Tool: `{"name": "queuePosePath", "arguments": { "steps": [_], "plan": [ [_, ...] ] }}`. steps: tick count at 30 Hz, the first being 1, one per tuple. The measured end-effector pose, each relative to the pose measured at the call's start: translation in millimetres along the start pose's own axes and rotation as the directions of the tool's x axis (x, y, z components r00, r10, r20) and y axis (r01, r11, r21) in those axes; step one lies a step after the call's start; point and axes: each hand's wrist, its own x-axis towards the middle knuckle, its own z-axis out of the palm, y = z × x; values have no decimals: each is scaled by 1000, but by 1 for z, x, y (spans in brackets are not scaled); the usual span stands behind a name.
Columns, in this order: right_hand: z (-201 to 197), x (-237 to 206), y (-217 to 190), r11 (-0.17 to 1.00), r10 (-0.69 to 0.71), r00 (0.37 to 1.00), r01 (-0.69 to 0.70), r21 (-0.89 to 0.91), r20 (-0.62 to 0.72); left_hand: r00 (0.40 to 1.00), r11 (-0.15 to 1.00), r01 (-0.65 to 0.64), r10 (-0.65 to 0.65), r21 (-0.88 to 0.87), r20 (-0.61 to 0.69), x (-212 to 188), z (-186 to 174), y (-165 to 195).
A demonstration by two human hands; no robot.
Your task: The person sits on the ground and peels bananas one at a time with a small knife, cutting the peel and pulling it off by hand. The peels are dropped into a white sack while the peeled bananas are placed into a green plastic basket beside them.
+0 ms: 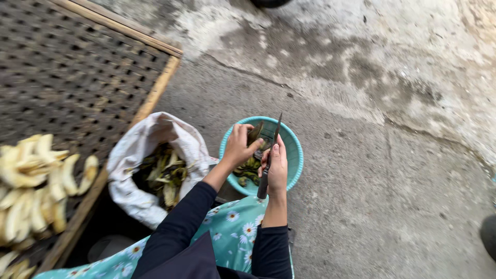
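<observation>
Teal plastic forms the round basin (295,155) on the concrete floor (372,170), and green bananas lie in its bottom, partly hidden behind the hands. Above it the left hand (238,147) pinches a green banana (254,133) by its lower end, fingers curled around it. The right hand (276,168) is clenched around the dark handle of a knife (269,157) whose thin blade points up beside the banana; whether the blade touches the fruit I cannot tell.

Just left of the basin sits a white sack (139,150), its mouth rolled open, filled with greenish-yellow banana peels (164,175). Further left, a woven bamboo tray (77,72) with a pale wooden frame carries peeled pale-yellow bananas (36,186), laid close together along its near edge.

Grey, stained and cracked, the floor stretches away to the right. Dark sleeves and a teal cloth with white daisies fill the lower edge of the view.
</observation>
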Motion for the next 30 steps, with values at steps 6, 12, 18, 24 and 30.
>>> {"name": "queuePosePath", "arguments": {
  "steps": [6, 12, 18, 24, 30],
  "plan": [
    [75, -36, -11, 994, -7, 897, 54, -94, 443, 941, 865, -200, 301, 460, -157, -68, -153, 25],
    [142, -82, -8, 833, -30, 741, 389, -393, 670, 891, 764, -174, 391, 622, -232, -127, -240, 29],
    [178, -110, 6, 719, -88, 728, 518, -463, 680, 870, 802, -147, 384, 579, -311, -156, -270, 25],
    [182, -102, 21, 937, 178, 783, 50, -345, 595, 873, 868, -201, 369, 454, -319, -165, -270, 12],
    [175, -70, 35, 825, 518, 589, -535, -182, 621, 953, 709, -45, -180, -704, -243, -160, -254, -10]
  ]
}}
